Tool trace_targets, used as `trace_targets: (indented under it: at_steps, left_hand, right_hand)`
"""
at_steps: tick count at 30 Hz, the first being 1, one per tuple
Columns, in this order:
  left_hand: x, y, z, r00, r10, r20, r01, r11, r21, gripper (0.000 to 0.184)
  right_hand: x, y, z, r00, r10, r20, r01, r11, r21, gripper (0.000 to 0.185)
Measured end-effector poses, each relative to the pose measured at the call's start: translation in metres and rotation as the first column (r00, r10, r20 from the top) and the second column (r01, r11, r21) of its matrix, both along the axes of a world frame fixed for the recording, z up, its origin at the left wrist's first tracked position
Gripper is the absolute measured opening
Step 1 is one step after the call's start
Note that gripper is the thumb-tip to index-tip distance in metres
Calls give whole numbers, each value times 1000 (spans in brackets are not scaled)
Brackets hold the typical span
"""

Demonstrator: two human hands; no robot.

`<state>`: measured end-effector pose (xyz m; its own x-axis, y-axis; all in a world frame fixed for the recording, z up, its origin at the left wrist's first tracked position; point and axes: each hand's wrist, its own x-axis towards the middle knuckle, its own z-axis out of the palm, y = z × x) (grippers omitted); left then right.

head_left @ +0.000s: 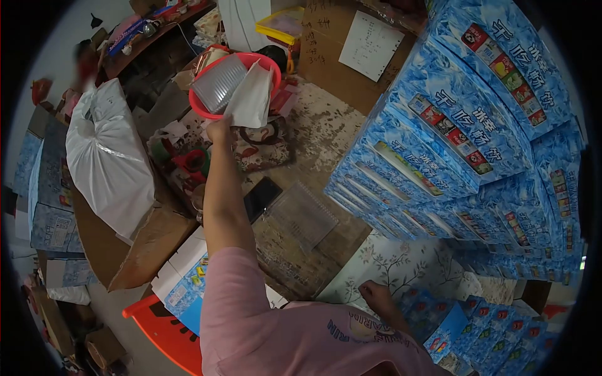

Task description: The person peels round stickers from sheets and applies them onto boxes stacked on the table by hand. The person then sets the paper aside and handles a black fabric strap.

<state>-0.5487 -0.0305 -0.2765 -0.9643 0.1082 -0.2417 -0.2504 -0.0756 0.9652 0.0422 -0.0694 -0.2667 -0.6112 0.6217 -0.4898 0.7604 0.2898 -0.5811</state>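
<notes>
My left hand [219, 130] reaches far forward, its fingers closed on the lower corner of a white sheet [251, 97]. The sheet leans over the right part of a red basin [276, 67], which also holds a clear ribbed plastic tray [219, 83]. Close to my body, my right hand [375, 294] hovers above a floral cloth [389, 260] with its fingers curled; whether anything is inside them is hidden. Between the hands, a clear plastic tray [302, 216] and a black phone [262, 195] lie on the worn wooden table [282, 266].
Tall stacks of blue printed boxes [451, 131] rise on the right. A cardboard box [135, 250] with a white plastic bag [113, 166] stands on the left, near an orange chair [164, 335]. Green and red tape rolls [193, 163] lie beside my left forearm.
</notes>
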Motion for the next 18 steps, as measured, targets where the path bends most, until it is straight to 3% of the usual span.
trace_targets:
  at_steps: [1, 3, 4, 6, 7, 9, 10, 11, 12, 13, 15, 16, 18]
  left_hand:
    - [-13, 3, -9, 1000, 0, 1, 0, 1000, 9, 30]
    - [-43, 9, -22, 982, 189, 25, -180, 962, -204, 29]
    - [-44, 9, -25, 982, 189, 25, -181, 963, -201, 29]
    - [-41, 10, -32, 977, 126, 172, -168, 951, 260, 34]
    - [-38, 12, -36, 978, 125, 169, -166, 952, 259, 34]
    - [-30, 17, -43, 995, -77, 58, 47, 913, 406, 42]
    - [-32, 16, -43, 995, -80, 55, 51, 914, 403, 42]
    - [-35, 14, -44, 991, -128, -40, 128, 992, -9, 43]
    - [-35, 12, -43, 972, -210, -106, 147, 894, -424, 45]
    - [-25, 9, -26, 972, -211, -104, 148, 893, -424, 45]
    - [6, 1, 26, 961, -153, -231, -57, 706, -706, 46]
    - [-2, 2, 19, 962, -152, -229, -56, 706, -706, 46]
    - [-23, 3, 2, 947, -114, -301, -178, 592, -786, 45]
  right_hand:
    - [1, 0, 1, 1000, 26, 1, -26, 999, 31, 20]
    - [5, -1, 0, 1000, 8, -7, -8, 1000, 24, 20]
    - [6, -1, -1, 1000, -10, -14, 10, 1000, 7, 20]
    - [5, 0, 2, 1000, -14, -18, 14, 1000, 3, 20]
    - [3, 0, 3, 1000, -18, -22, 18, 1000, -5, 20]
    - [-1, -1, 4, 999, -21, -35, 21, 1000, -7, 20]
    - [-2, -1, 4, 999, -22, -43, 22, 1000, -6, 19]
    - [-2, -1, 1, 999, -24, -43, 24, 1000, -7, 19]
    - [-2, 0, -3, 998, 4, -55, -3, 1000, 31, 19]
    - [-1, 0, -6, 997, 33, -65, -29, 997, 70, 19]
    - [-2, 1, -8, 998, 23, -66, -19, 998, 66, 19]
    - [-2, 2, -8, 998, 15, -69, -11, 998, 65, 19]
    - [-3, 3, -8, 998, 17, -55, -13, 998, 59, 19]
